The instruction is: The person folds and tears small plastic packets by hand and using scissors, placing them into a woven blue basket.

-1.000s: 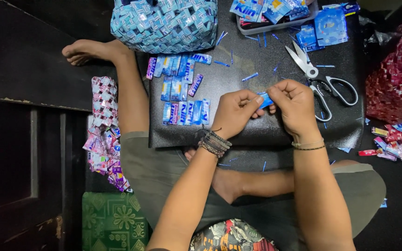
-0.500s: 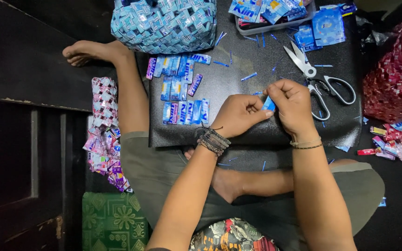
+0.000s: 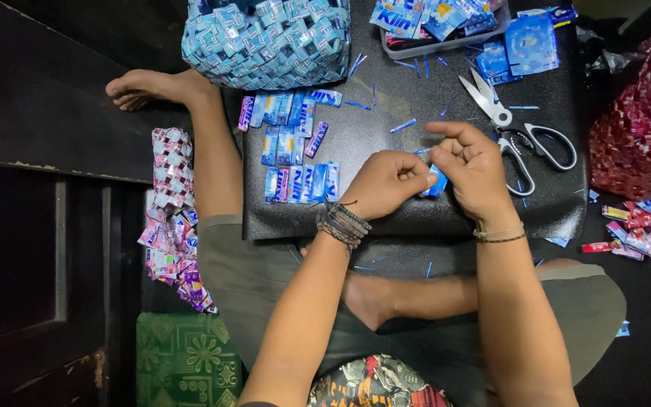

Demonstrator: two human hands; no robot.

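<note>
A: What's the work surface like?

B: Black glossy board laid over the person's lap, legs crossed under it, one bare foot stretched out to the upper left. Tiny blue paper slivers scattered across it.

A: And the hands?

B: Both at board centre, w/ fingertips meeting. Left hand is curled, pinching a small blue folded wrapper piece; right hand pinches the same piece from the other side, index finger raised. Piece sits betw. the two hands, just above the board. Left wrist has dark braided bands, right a thin bracelet.

A: What else is on the board?

B: Three rows of folded blue wrapper strips left of the hands. Scissors, white and black handles, just right of the right hand, blades open. At the far edge a woven blue wrapper bag, a grey tray of blue wrappers and a few loose blue packets.

A: Room around it?

B: Dark floor, dim. Dark wooden panel at left. Pink woven wrapper strip beside the left thigh, green patterned cushion below it. Red woven piece at right, w/ loose red and pink wrappers near it.
</note>
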